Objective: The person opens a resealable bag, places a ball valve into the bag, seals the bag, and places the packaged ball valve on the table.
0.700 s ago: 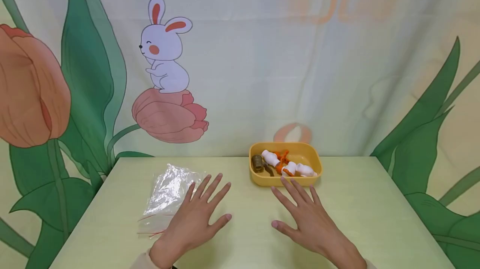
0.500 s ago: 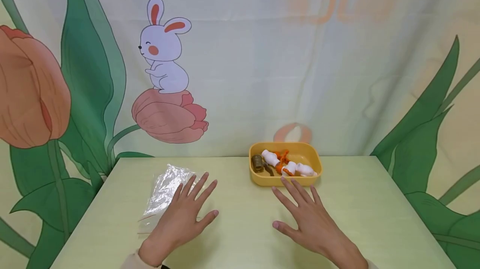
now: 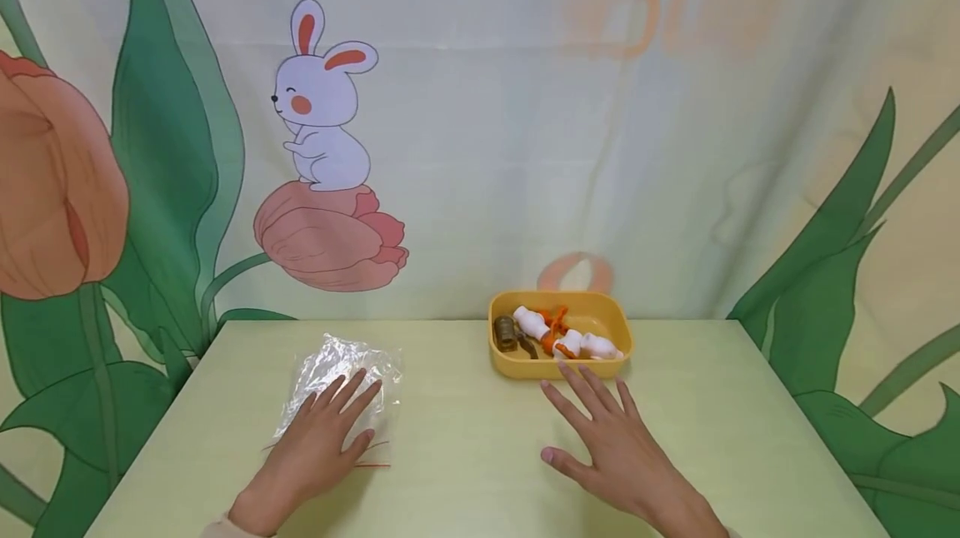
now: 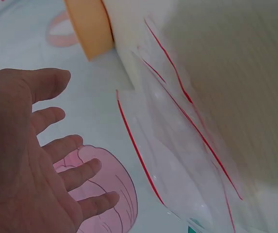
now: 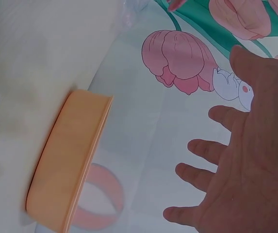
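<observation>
My left hand (image 3: 315,446), fingers straight and slightly spread, is held above a clear plastic zip bag (image 3: 324,361) at the left of the table. In the left wrist view, a gap shows between the palm and the bag (image 4: 158,155), whose red seal lines face the hand. My right hand (image 3: 618,448) is spread too and holds nothing. Its fingertips overlap the near wall of a yellow plastic box (image 3: 525,369) in the head view, while the right wrist view shows them apart from the box (image 5: 68,155).
Inside the box are white rounded pieces (image 3: 532,321) with orange cord (image 3: 557,319), a brown ridged cylinder (image 3: 505,331) and a small dark curved piece (image 3: 527,345). The pale green table (image 3: 465,455) ends at a printed curtain (image 3: 480,146) with a rabbit and tulips.
My left hand has moved left and slightly down, from beside the bag to over it. My right hand keeps nearly the same place. The head view has shifted a little.
</observation>
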Motion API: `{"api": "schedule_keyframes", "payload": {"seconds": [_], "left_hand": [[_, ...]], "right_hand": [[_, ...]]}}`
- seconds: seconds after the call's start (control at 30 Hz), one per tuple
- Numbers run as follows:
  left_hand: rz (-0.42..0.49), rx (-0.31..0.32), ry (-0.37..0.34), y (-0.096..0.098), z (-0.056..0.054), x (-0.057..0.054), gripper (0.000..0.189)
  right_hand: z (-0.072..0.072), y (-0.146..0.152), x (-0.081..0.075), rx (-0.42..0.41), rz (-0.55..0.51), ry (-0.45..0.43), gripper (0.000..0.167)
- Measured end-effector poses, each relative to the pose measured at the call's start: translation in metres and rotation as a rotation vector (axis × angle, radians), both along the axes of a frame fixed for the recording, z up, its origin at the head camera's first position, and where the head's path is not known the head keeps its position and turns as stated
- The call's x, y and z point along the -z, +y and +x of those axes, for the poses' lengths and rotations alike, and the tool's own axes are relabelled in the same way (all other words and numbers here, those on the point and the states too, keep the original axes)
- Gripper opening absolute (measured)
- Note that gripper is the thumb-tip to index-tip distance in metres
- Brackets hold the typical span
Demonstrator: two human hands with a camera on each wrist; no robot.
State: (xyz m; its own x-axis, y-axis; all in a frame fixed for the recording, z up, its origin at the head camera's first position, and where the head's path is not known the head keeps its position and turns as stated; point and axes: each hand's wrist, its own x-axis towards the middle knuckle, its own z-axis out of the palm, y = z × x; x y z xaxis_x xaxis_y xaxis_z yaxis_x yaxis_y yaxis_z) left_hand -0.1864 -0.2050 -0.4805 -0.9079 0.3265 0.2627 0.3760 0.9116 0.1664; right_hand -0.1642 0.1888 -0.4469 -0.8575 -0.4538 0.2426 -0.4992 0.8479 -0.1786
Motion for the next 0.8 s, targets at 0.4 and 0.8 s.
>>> {"api": "schedule_keyframes", "payload": {"seconds": [0.4, 0.8], "left_hand": [[-0.025, -0.054, -0.14, -0.021, -0.004, 0.014, 0.052], [-0.015, -0.009, -0.084, -0.027, -0.005, 0.03, 0.031]], "right_hand": [[-0.001, 0.003, 0.002, 0.042, 0.005, -0.029, 0.07], [-0.001, 0.004, 0.006, 0.038, -0.002, -0.018, 0.069]]}}
